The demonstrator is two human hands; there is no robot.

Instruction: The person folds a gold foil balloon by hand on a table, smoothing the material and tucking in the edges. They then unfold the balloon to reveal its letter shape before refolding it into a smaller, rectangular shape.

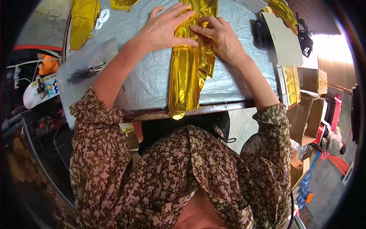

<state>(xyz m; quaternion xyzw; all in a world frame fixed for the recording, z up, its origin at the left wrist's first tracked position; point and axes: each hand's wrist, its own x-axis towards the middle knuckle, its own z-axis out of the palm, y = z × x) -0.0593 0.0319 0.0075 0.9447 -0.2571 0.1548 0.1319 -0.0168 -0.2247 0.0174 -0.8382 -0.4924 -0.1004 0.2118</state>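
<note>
A shiny gold foil balloon (183, 78), flat and folded lengthwise, runs from the top of the view down over the near table edge. My left hand (164, 29) lies across its upper part, with fingers apart and the thumb stretched over the foil. On the other side, my right hand (224, 39) has thumb and index finger drawn together at the foil, the other fingers curled. A crumpled foil flap hangs beneath my right hand along the balloon's right side.
The table (145, 84) has a silvery cover. More gold foil (83, 24) and a white string bundle (101, 19) lie upper left, above a clear plastic sheet (85, 72). At right are a black object (261, 35), a pale card (283, 42) and cardboard boxes (305, 118).
</note>
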